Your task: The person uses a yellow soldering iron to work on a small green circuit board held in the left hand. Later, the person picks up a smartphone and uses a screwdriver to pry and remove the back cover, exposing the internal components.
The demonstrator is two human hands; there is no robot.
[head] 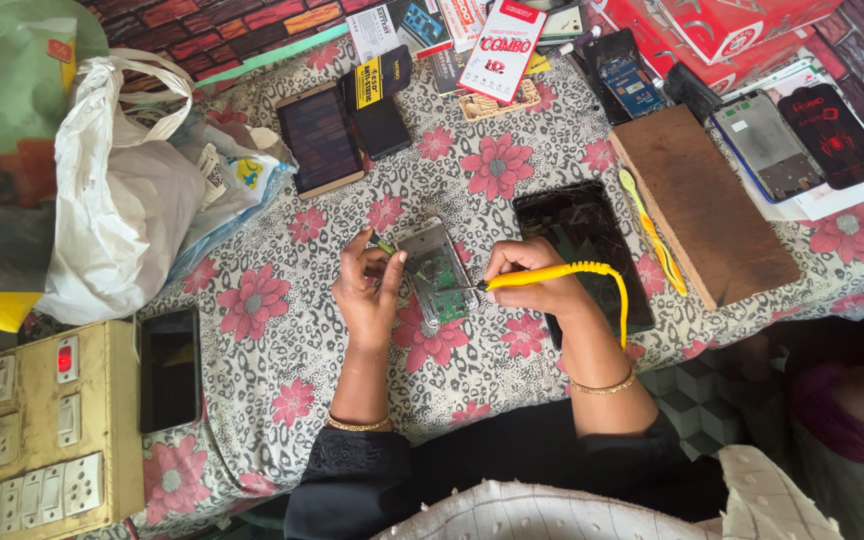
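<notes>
Two hands work over the flower-print tabletop [512,150]: a cracked dark tablet [577,245] lies beside the opened phone [436,272] at centre; right hand [530,278] grips a yellow soldering iron [542,277], tip on its board; left hand [370,288] pinches a green-tipped tool [384,245].

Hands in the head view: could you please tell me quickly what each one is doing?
Left hand: closed on a small green tool at the opened phone.
Right hand: closed on the yellow soldering iron.

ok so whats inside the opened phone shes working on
The opened phone shows a green circuit board and silver metal. The left hand covers its left edge, so parts there are hidden.
</notes>
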